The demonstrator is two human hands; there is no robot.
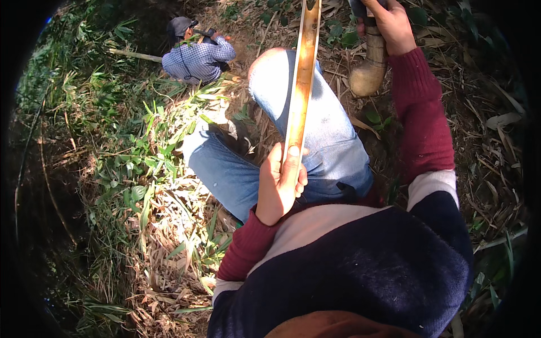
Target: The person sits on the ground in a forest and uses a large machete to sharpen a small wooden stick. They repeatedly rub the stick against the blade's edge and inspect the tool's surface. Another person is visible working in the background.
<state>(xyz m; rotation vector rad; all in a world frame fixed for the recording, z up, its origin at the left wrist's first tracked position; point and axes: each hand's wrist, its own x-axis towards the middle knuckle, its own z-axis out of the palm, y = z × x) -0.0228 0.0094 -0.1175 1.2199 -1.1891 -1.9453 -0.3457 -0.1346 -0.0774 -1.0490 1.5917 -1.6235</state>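
Note:
A long split piece of bamboo [305,73] stretches away from me over my raised knee, its hollow, yellow-brown inner side facing up. My left hand [283,183] grips its near end, thumb on the inner face and fingers wrapped beneath. The far end runs out of the top of the view. At the upper right, my right hand [393,25] is closed round a tool with a wooden handle [372,62], which ends in a rounded, pale knob. A bit of grey shows beside that hand; the rest of the tool is cut off.
My legs in blue jeans [338,132] are bent under the bamboo. Another person [194,56] in a checked shirt crouches at the upper left, near a pole [135,54]. Dry leaves [169,248] and green plants [163,152] cover the ground.

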